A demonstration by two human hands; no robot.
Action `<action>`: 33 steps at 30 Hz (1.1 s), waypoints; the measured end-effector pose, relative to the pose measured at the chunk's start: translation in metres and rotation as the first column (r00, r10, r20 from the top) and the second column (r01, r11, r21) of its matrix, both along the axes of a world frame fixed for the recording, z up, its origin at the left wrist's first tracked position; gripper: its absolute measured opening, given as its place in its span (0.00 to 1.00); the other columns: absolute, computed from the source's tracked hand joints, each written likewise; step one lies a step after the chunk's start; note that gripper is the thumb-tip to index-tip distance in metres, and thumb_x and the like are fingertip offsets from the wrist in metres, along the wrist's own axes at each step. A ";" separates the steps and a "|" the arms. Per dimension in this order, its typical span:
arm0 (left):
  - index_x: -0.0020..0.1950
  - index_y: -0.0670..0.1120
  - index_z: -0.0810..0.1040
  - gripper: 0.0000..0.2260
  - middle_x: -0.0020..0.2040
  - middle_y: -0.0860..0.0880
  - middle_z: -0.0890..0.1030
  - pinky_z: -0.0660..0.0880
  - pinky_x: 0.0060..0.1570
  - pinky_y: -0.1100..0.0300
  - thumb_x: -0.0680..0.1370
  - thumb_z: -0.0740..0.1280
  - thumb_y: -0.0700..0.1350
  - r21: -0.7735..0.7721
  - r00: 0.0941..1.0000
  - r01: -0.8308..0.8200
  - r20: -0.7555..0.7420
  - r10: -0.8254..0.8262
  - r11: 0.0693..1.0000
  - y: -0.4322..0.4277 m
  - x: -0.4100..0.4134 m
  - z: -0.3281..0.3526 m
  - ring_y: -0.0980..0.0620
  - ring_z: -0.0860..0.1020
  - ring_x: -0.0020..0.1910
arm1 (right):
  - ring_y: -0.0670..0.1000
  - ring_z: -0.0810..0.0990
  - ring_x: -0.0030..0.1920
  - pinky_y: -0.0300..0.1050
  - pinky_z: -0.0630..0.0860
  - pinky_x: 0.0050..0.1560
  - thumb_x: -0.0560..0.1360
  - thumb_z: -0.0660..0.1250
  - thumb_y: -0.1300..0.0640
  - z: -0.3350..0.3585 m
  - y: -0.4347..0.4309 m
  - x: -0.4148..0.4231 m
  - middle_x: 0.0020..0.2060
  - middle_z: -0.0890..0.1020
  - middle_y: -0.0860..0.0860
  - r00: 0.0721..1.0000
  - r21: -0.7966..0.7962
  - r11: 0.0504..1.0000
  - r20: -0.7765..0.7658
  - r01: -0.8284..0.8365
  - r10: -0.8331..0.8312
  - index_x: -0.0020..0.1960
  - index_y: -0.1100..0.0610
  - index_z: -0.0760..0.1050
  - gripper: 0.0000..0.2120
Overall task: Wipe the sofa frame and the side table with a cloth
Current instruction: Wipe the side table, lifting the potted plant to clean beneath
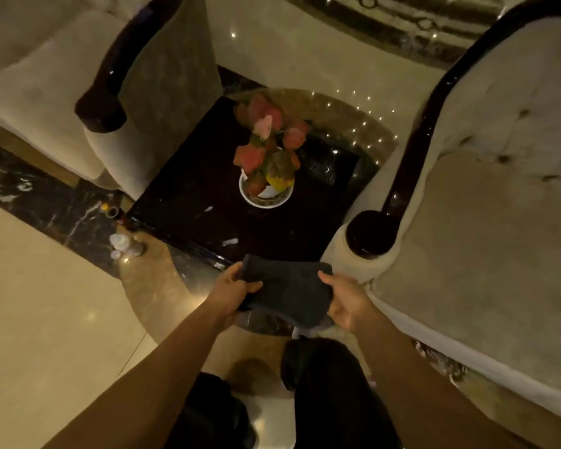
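The side table [208, 202] has a dark, glossy top that mirrors light specks, as does the polished dark sofa frame [412, 157]. The sofa upholstery [486, 222] looks soft, matt fabric (tufted in places). The cloth [285, 286] is dark, matt textile; the floor [46, 319] is shiny stone.

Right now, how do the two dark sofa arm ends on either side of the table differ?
The left arm end lies farther from the hands, past the side table; the right arm end sits close by the cloth. The left looks blurred and dull; the right shows sharp glints. Both are dark, glossy, rounded wood on pale upholstery.
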State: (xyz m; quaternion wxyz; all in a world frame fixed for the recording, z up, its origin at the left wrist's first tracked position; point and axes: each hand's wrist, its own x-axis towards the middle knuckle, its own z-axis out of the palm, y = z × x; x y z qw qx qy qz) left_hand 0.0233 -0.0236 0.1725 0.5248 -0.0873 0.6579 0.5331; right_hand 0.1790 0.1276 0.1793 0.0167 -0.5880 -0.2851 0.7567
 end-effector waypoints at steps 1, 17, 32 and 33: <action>0.57 0.49 0.79 0.17 0.57 0.43 0.83 0.80 0.53 0.44 0.75 0.67 0.30 -0.012 0.999 0.036 -0.039 -0.037 0.999 0.012 -0.014 -0.021 0.40 0.81 0.57 | 0.57 0.83 0.55 0.50 0.80 0.48 0.83 0.63 0.61 -0.022 0.010 -0.010 0.59 0.83 0.59 1.000 0.031 0.999 -0.004 0.009 -0.009 0.66 0.62 0.75 0.14; 0.53 0.50 0.80 0.12 0.49 0.48 0.85 0.78 0.54 0.47 0.74 0.70 0.55 -0.380 -0.041 0.228 -0.923 -0.382 0.896 0.067 -0.228 -0.220 0.43 0.82 0.51 | 0.65 0.42 0.79 0.63 0.40 0.78 0.75 0.44 0.25 -0.289 0.011 -0.151 0.81 0.47 0.61 0.579 0.577 0.051 0.815 -0.815 0.019 0.81 0.40 0.50 0.38; 0.64 0.39 0.76 0.20 0.60 0.38 0.79 0.71 0.60 0.44 0.83 0.55 0.51 -0.461 -0.121 0.175 -0.887 -0.446 0.870 0.023 -0.304 -0.278 0.37 0.74 0.63 | 0.68 0.41 0.79 0.65 0.43 0.78 0.79 0.44 0.31 -0.298 0.027 -0.149 0.82 0.45 0.56 0.467 0.475 0.285 0.878 -0.832 -0.102 0.82 0.41 0.45 0.33; 0.62 0.39 0.77 0.19 0.59 0.39 0.80 0.71 0.59 0.44 0.83 0.55 0.50 -0.454 -0.156 0.172 -0.889 -0.431 0.874 0.022 -0.306 -0.279 0.38 0.74 0.62 | 0.69 0.41 0.79 0.66 0.43 0.77 0.80 0.44 0.32 -0.302 0.009 -0.168 0.82 0.48 0.58 0.453 0.473 0.204 0.881 -0.857 -0.138 0.82 0.43 0.47 0.33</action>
